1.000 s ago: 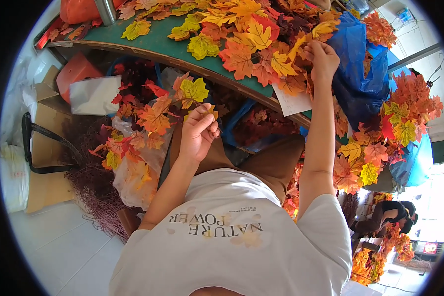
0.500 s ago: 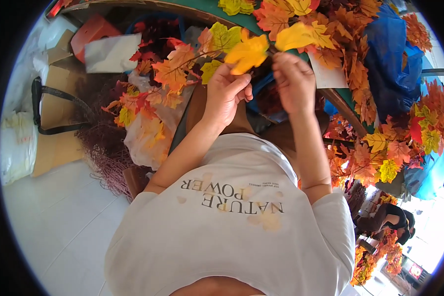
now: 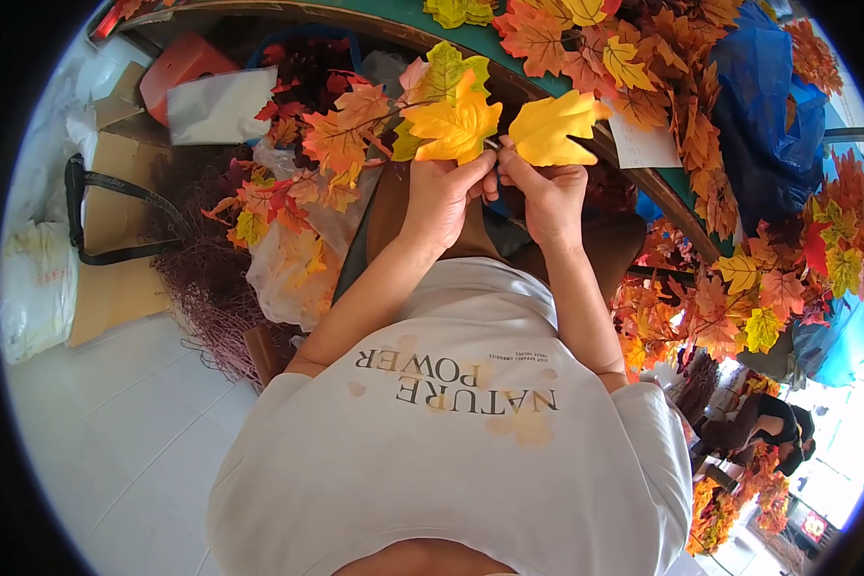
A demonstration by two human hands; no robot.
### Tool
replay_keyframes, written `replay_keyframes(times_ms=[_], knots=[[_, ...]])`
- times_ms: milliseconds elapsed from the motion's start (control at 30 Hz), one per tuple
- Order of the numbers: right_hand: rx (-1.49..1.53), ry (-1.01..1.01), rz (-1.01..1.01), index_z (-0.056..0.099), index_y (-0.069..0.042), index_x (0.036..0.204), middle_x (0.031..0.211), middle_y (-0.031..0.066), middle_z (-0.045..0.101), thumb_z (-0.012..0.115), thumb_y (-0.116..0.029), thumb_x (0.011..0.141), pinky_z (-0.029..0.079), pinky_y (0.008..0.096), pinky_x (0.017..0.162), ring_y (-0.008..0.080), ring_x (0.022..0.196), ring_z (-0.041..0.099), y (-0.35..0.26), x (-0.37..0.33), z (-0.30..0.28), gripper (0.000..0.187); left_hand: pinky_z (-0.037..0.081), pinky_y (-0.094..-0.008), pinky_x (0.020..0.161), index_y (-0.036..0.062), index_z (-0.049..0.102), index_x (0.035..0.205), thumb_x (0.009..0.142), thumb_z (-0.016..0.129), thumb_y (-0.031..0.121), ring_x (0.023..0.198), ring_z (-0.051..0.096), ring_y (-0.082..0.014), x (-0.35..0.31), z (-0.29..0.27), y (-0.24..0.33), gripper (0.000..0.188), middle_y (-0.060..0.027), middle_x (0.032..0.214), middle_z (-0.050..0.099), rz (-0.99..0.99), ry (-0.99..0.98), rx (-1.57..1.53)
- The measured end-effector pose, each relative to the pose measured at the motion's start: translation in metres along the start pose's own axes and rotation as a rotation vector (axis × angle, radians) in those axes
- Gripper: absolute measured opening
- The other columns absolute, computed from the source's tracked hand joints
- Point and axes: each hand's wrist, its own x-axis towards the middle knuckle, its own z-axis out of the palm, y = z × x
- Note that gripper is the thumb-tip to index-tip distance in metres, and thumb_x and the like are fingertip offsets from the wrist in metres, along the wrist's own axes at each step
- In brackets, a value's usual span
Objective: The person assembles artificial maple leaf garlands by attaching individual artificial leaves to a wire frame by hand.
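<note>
My left hand is closed, pinching an artificial maple branch near its tip. A yellow leaf spreads over those fingers, with yellow-green leaves and orange leaves further left along the branch. My right hand is closed on the base of a single yellow maple leaf, its blade pointing right. Both hands almost meet at the fingertips, above my lap and just short of the table edge. The stem ends between the fingers are mostly hidden.
A green table curves across the far side, with heaped orange leaves and a white paper. Blue plastic bags hang at right. At left are dark bare stems, a cardboard box and a clear bag.
My right hand has come down and left, bringing a yellow leaf from near the table edge to my left fingertips. My left hand has stayed nearly in place, its leaf now turned flatter.
</note>
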Motion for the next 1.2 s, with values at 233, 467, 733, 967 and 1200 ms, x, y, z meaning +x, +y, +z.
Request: replay_keyframes(times_ms=[233,467,733,967,1200], knots=[[-0.129,-0.045,-0.092,0.062,0.003,0.094,0.086,0.0063,0.065,0.065,0.003,0.079,0.054,0.0242,0.063,0.0119,0.071,0.063,-0.005,-0.006,-0.008,0.015,0.045,-0.0237,0.049,0.0015,0.054,0.098,0.082,0.060,-0.001,0.057,0.055,-0.0105,0.000,-0.002,0.002,0.018,-0.0028,0.076,0.058,0.009,-0.002,0.062],[0.418,0.052,0.171,0.061,0.002,0.099,0.092,0.0096,0.066,0.062,-0.009,0.086,0.055,0.0246,0.069,0.0161,0.079,0.065,-0.009,-0.006,-0.021,0.017,0.041,-0.0224,0.045,0.0010,0.052,0.110,0.082,0.059,-0.002,0.052,0.053,-0.0102,-0.005,0.014,0.009,0.029,-0.0020,0.065,0.054,0.058,-0.084,0.086],[0.667,-0.041,0.391,0.060,-0.003,0.099,0.084,0.0041,0.061,0.060,-0.018,0.088,0.048,0.0296,0.067,0.0150,0.075,0.057,0.009,-0.012,-0.012,0.018,0.041,-0.0219,0.046,-0.0020,0.051,0.111,0.081,0.058,-0.003,0.052,0.052,-0.0100,-0.008,0.017,0.005,0.031,-0.0012,0.066,0.052,0.058,-0.061,0.158],[0.657,-0.012,0.402,0.059,-0.002,0.097,0.078,0.0061,0.060,0.059,-0.020,0.089,0.044,0.0290,0.059,0.0165,0.061,0.053,0.002,-0.014,-0.003,0.020,0.041,-0.0212,0.046,-0.0018,0.051,0.112,0.082,0.058,-0.003,0.054,0.053,-0.0095,-0.006,0.016,0.002,0.031,-0.0003,0.067,0.051,0.066,-0.062,0.183],[0.654,-0.030,0.404,0.059,-0.002,0.097,0.077,0.0044,0.059,0.059,-0.021,0.088,0.043,0.0276,0.058,0.0148,0.061,0.052,0.008,-0.014,-0.005,0.021,0.041,-0.0219,0.049,-0.0035,0.053,0.107,0.080,0.058,-0.007,0.051,0.052,-0.0109,-0.006,0.017,0.001,0.028,-0.0035,0.065,0.055,0.059,-0.043,0.140]])
